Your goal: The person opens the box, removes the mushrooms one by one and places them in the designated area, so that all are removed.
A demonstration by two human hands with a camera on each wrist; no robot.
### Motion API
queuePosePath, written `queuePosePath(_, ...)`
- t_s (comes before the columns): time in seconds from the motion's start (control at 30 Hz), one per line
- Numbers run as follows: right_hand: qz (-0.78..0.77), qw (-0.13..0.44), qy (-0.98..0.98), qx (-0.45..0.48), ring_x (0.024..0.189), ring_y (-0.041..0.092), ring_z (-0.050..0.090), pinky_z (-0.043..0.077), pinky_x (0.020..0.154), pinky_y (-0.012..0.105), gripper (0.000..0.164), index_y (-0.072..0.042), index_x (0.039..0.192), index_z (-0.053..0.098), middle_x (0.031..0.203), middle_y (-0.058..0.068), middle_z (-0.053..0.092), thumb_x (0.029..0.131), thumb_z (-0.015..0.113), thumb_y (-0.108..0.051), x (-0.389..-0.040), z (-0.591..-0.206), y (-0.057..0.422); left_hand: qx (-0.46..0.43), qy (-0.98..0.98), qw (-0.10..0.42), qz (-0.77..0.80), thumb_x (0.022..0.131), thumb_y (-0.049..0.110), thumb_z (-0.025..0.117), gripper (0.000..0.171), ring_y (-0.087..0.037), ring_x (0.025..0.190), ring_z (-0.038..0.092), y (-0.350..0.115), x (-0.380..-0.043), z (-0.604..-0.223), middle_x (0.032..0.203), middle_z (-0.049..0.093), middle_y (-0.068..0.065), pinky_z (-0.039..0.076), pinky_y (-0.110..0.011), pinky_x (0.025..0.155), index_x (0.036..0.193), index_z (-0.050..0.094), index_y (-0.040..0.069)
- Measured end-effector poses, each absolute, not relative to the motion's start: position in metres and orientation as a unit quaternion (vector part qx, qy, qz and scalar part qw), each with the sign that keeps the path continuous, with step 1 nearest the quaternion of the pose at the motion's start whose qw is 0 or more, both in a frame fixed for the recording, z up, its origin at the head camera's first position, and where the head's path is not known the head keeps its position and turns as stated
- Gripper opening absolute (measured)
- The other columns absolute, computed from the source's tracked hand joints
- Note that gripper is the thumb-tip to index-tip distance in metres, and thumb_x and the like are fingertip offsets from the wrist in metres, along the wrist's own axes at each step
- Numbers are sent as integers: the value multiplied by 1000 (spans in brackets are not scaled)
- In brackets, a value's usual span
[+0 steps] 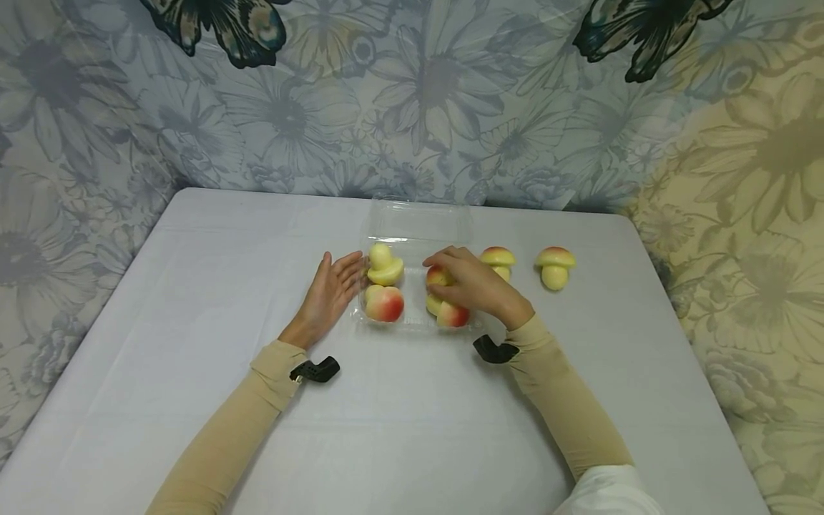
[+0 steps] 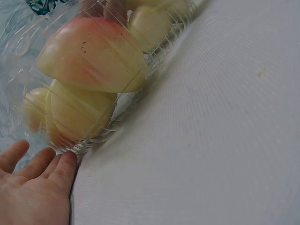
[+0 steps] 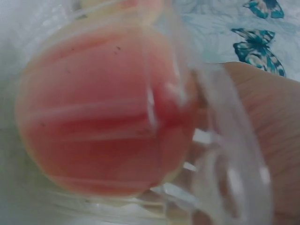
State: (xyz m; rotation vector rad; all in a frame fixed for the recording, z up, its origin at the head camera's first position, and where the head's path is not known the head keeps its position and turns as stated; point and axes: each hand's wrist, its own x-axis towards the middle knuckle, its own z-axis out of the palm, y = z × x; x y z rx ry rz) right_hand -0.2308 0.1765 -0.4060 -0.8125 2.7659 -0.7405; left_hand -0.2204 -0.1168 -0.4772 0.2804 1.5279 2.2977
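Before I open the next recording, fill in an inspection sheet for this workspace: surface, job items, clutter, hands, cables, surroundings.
Surface: white-covered table; a small yellowish mark shows in the left wrist view.
Job items: open clear container holding mushroom-shaped pieces; two more, the nearer piece and the farther piece, are on the table to its right.
Clutter: nothing seen.
Left hand: fingers extended beside the container; contact unclear.
Right hand: fingers curled round a red-and-yellow piece at the container's right half.
Cables: nothing seen.
Surroundings: floral backdrop with butterflies.
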Motion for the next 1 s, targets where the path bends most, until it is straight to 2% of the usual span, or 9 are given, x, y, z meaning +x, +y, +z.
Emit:
queuePosePath(0.3, -246, 81, 927, -272, 127, 33, 52, 50, 105, 46, 39, -6, 131, 65, 132, 13, 62, 95, 69, -20, -231, -407, 174, 105, 544, 180, 813, 107, 61, 11, 80, -30, 158, 15, -115, -220, -476, 169, 16, -19, 12, -46, 132, 162, 13, 3)
queuePosePath(0.47, -261, 86, 920, -280, 129, 34, 51, 48, 108, 47, 35, -5, 129, 67, 132, 14, 62, 95, 68, -17, -231, -408, 175, 99, 543, 180, 814, 107, 60, 13, 81, -28, 158, 15, -116, -220, -476, 169, 15, -18, 12, -45, 132, 161, 13, 0)
queuePosePath(0.73, -276, 88, 909, -300, 133, 39, 49, 47, 109, 51, 22, -6, 116, 74, 136, 20, 60, 98, 66, -16, -230, -407, 178, 99, 543, 181, 814, 107, 61, 14, 82, -28, 159, 14, -116, -219, -476, 170, 14, -17, 11, -45, 132, 161, 12, -1)
queuePosePath(1.0, -301, 100, 905, -282, 138, 40, 43, 43, 115, 52, 25, -5, 117, 72, 141, 22, 54, 94, 71, -15, -232, -408, 178, 102, 539, 181, 816, 107, 60, 13, 81, -29, 159, 12, -116, -220, -477, 170, 12, -18, 10, -46, 132, 161, 11, -2)
